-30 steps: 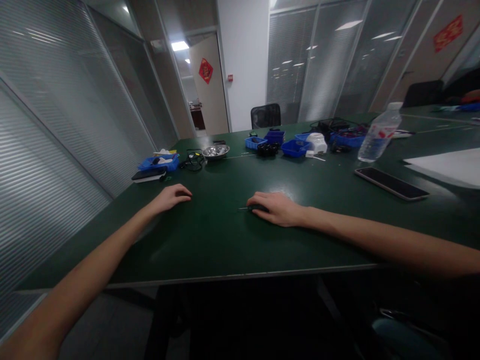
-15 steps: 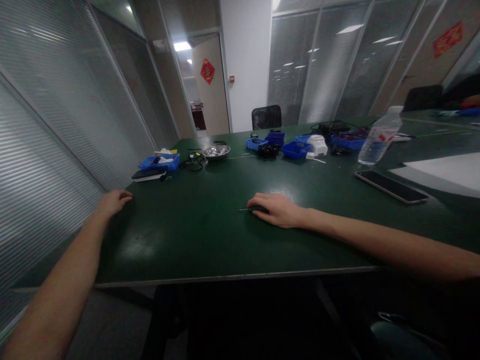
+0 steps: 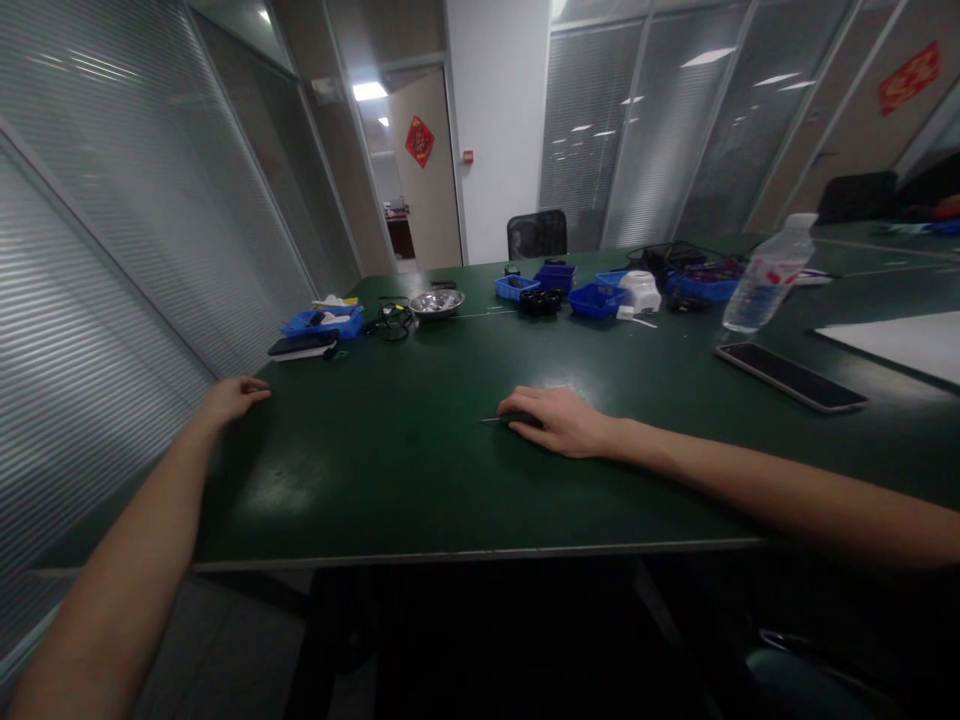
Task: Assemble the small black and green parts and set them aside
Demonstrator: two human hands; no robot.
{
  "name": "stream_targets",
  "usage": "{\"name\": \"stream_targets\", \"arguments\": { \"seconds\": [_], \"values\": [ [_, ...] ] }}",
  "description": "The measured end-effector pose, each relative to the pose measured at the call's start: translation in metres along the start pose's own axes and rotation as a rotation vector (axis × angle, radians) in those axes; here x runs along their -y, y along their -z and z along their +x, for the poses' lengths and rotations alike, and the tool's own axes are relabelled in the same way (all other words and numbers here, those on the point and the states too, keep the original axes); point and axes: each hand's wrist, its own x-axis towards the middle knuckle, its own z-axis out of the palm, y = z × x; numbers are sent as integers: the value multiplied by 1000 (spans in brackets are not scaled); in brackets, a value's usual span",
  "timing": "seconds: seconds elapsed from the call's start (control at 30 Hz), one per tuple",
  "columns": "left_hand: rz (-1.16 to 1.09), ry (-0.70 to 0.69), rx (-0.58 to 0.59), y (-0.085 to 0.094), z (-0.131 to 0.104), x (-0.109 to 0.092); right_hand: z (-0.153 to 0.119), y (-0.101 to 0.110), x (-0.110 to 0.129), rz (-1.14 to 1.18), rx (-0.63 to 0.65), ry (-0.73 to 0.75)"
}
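Observation:
My right hand (image 3: 566, 420) rests on the green table (image 3: 375, 480) with its fingers closed around the dark handle of a screwdriver (image 3: 517, 416). The thin metal shaft points left, lying close above the tabletop. Over at the table's left edge, my left hand (image 3: 236, 398) is closed, thumb and fingers pressed together. Something tiny and dark seems to show at those fingertips, too small to name. Beyond the left hand lie a black, flat case (image 3: 304, 345) and a blue tray (image 3: 322, 322) with small items in it.
A metal bowl (image 3: 436, 303) with shiny pieces stands beyond, beside a black cable (image 3: 391, 320). Several blue bins (image 3: 596, 300) and a white object (image 3: 640, 290) sit farther back. At right are a water bottle (image 3: 769, 275), a phone (image 3: 791, 377) and white paper (image 3: 900, 340).
The view has shifted slightly, so everything appears a little farther right. Both hands keep their places on the table, and the screwdriver stays in my right hand.

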Motion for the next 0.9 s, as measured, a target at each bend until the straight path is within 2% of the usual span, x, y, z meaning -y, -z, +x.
{"name": "stream_targets", "arguments": {
  "seconds": [0.4,0.63,0.9],
  "values": [
    [114,-51,75,1,18,21,0,-1,-1,-6,4,-8],
    [180,-33,62,-2,32,32,0,-2,-2,8,1,-8],
    [168,-2,37,-4,33,42,0,0,0,-2,7,0]
  ]
}}
